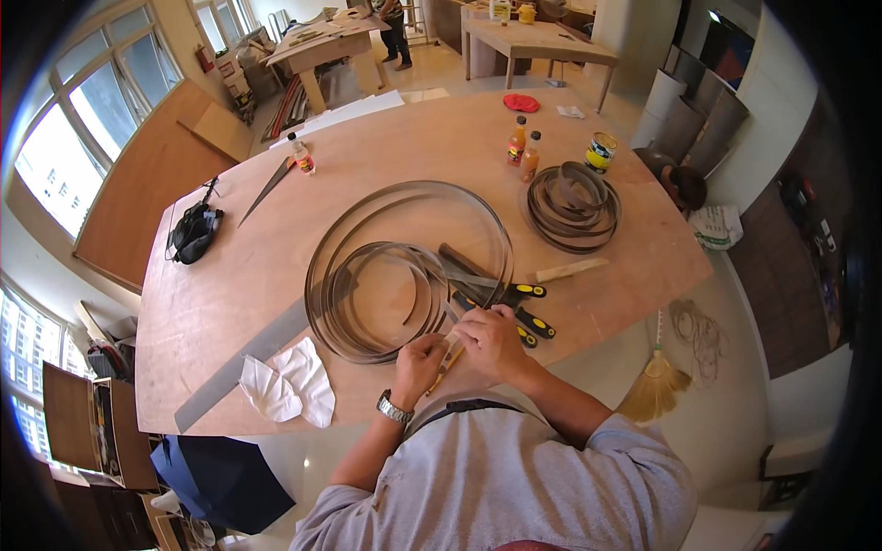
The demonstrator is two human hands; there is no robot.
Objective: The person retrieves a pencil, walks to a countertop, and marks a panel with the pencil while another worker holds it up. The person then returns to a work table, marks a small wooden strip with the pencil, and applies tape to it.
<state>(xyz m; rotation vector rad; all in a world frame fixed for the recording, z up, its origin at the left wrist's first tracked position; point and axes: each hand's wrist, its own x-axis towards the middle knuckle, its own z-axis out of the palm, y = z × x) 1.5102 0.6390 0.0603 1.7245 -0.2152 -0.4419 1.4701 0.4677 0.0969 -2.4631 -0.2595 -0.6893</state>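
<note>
Both my hands are close together at the near table edge, fingers bent inward. My left hand (420,365) is pinched closed, and my right hand (491,339) is curled closed beside it. A narrow pale piece shows between the fingertips, too small to make out. Beneath the hands lies a yellow pencil-like stick (445,369). Just beyond them rests a large loose coil of thin dark metal strip (333,332). Several tools with black-and-yellow handles (536,323) lie by my right hand, partly hidden by it.
A long metal straightedge (241,369) and white cloth (310,381) lie left. A smaller strip coil (588,241), bottles (516,142), yellow can (601,151) and wooden piece (571,270) are right. A handsaw (266,191) lies far left; a broom (654,386) stands beside the table.
</note>
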